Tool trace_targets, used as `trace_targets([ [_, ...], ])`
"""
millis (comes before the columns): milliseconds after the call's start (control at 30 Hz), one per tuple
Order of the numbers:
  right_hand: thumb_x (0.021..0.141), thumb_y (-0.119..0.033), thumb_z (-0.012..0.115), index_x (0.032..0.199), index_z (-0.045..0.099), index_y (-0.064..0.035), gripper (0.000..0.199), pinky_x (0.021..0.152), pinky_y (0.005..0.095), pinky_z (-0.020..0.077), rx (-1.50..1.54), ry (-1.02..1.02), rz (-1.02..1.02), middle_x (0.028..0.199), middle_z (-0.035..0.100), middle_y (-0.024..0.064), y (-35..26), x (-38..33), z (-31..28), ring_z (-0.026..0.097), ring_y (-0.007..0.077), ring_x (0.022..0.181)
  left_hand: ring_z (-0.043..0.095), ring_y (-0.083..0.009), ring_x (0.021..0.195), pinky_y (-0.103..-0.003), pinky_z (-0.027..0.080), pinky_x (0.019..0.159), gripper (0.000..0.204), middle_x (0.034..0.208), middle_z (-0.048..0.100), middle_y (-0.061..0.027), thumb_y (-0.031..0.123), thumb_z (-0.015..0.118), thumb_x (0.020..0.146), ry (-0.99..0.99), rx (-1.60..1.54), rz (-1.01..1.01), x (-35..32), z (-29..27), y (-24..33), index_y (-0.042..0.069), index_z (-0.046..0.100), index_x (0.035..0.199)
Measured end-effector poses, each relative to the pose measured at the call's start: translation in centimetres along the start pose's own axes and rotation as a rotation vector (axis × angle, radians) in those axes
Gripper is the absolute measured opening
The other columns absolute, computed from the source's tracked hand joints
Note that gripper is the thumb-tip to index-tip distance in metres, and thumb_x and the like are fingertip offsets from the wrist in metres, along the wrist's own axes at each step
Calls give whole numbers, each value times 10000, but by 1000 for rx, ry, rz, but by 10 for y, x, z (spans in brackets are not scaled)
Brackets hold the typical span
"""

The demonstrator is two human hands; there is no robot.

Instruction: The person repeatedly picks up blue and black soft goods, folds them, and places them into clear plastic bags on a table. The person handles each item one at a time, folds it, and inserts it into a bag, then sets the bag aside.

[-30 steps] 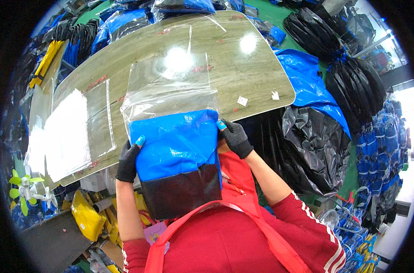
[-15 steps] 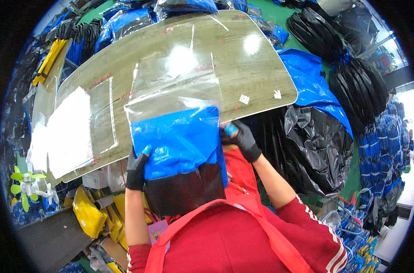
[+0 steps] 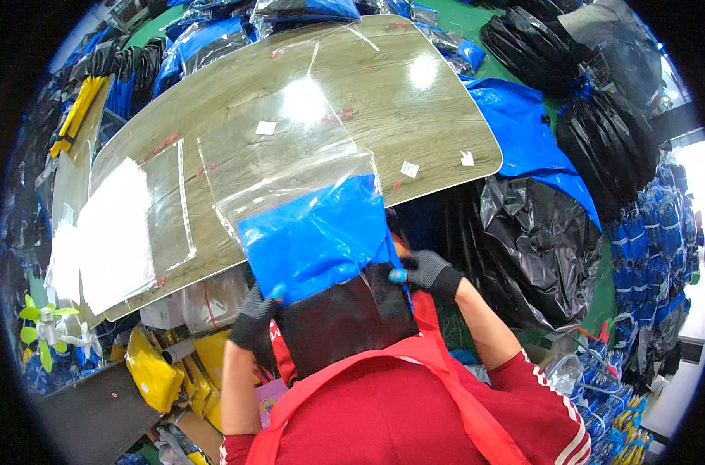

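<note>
A folded blue-and-black plastic piece (image 3: 313, 240) lies partly inside a clear plastic bag (image 3: 298, 182) at the table's near edge. Its blue half points away from me, while the black half hangs toward my lap. My left hand (image 3: 255, 314), in a dark glove with bluish fingertip covering, grips the left edge near the blue-black border. On the opposite edge, my gloved right hand (image 3: 428, 275) pinches at about the same height, thumb on top. Both hands' other fingers are largely hidden behind the piece.
The wood-grain table (image 3: 414, 101) carries a stack of white sheets (image 3: 120, 232) at left and small white labels (image 3: 410, 169). A large black plastic bundle (image 3: 534, 256) stands to the right. Yellow packages (image 3: 152, 370) lie below left, beside a small green-bladed fan (image 3: 46, 329).
The bagged piece has come toward me and slightly right. My right hand has gone from its upper right corner down along the side; my left hand has also slid lower.
</note>
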State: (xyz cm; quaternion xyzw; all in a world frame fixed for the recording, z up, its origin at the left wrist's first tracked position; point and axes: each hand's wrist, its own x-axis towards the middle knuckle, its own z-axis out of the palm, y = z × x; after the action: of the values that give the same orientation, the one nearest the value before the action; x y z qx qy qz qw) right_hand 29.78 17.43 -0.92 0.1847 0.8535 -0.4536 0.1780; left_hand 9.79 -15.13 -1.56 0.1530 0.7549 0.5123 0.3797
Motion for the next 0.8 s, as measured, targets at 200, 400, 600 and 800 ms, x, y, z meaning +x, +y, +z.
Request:
trace_targets([
  [200, 827, -314, 715, 1071, 600, 12, 423, 748, 360, 515, 645, 544, -261, 968, 674, 176, -62, 57, -50, 664, 279, 826, 565, -116, 806, -261, 478, 714, 282, 922, 609, -30, 220, 611, 929, 210, -313, 197, 44, -46, 27, 49, 574, 1151],
  [400, 773, -479, 740, 1133, 616, 23, 630, 894, 378, 498, 484, 248, -65, 1020, 687, 173, -70, 39, -13, 650, 267, 983, 616, -214, 942, -351, 519, 824, 596, 1119, 626, -121, 299, 739, 808, 231, -491, 63, 27, -10, 41, 17, 508, 1279],
  [600, 837, -431, 711, 1101, 682, -40, 473, 895, 319, 483, 731, -36, 52, 964, 705, 80, -7, -49, 52, 636, 164, 944, 557, -226, 1100, -361, 458, 943, 736, 1240, 569, -113, 303, 782, 773, 80, -296, -54, -39, 21, 7, 15, 439, 1357],
  [800, 908, -366, 635, 1195, 618, -68, 414, 842, 335, 503, 515, 6, 78, 1014, 680, 105, 11, 8, -15, 636, 160, 908, 597, -147, 898, -261, 491, 788, 266, 1074, 621, -68, 193, 528, 981, 133, -604, 6, 4, -7, 13, 42, 561, 1197],
])
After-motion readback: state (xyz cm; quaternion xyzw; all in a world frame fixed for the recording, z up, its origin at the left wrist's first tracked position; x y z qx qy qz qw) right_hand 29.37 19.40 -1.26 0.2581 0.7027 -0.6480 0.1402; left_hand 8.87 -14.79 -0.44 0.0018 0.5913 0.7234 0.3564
